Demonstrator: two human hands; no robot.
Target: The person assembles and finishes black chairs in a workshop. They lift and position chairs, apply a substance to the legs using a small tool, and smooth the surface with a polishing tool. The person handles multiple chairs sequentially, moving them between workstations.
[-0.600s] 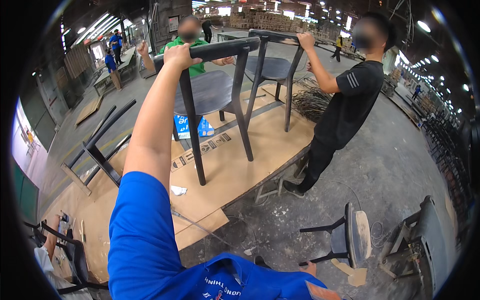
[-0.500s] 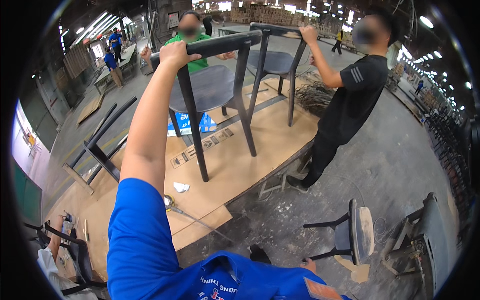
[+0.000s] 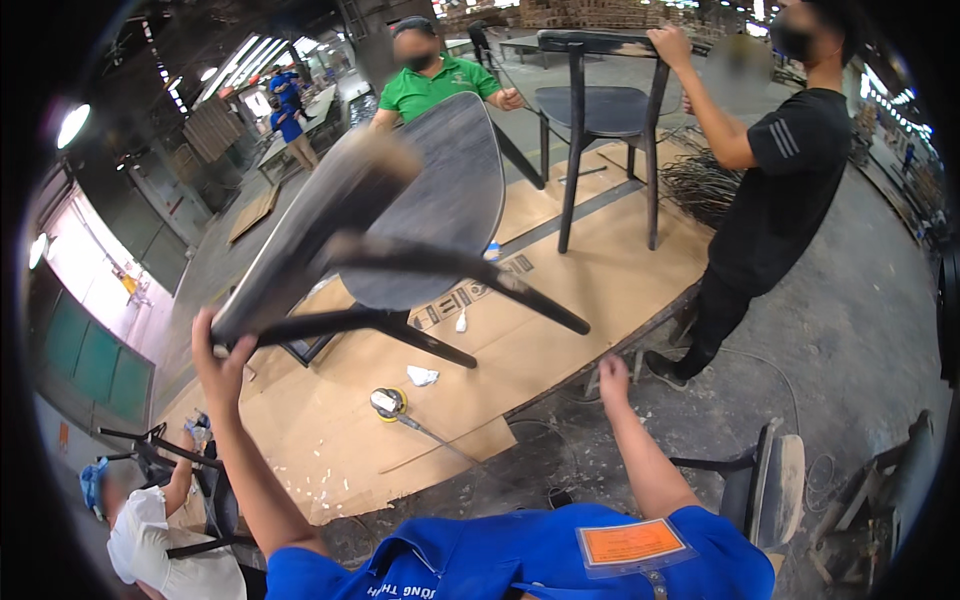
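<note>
Grey workshop floor, one long work table covered in brown cardboard, running lower left to upper right. Chairs I can count: 4, all dark.

Far left, low: one person in a white shirt, bent at the first chair; detail there is too tangled to read. Behind, two people in blue by another table.

Left hand: gripping the lower-left end of a backrest, thumb on the near side. That's the tilted chair, chair two. It leans hard over the table, backrest blurred, seat up and to the right of the left hand, legs pointing right. Can't tell if any leg touches the cardboard.

Under and in front of it: 1 sander with cord, 2 white scraps. Behind it: 1 person in green; one forearm goes behind the seat, contact not visible.

Right of that: the upright chair, third, standing on the table. Right hand: empty, fingers loosely bent, by the near table edge, right of the tilted chair's leg tips and apart from them.

Further right: 1 bundle of dark rods; 1 person in black, hand on the upright chair's top rail. Fourth, the floor chair, partly hidden by the blue sleeve.
</note>
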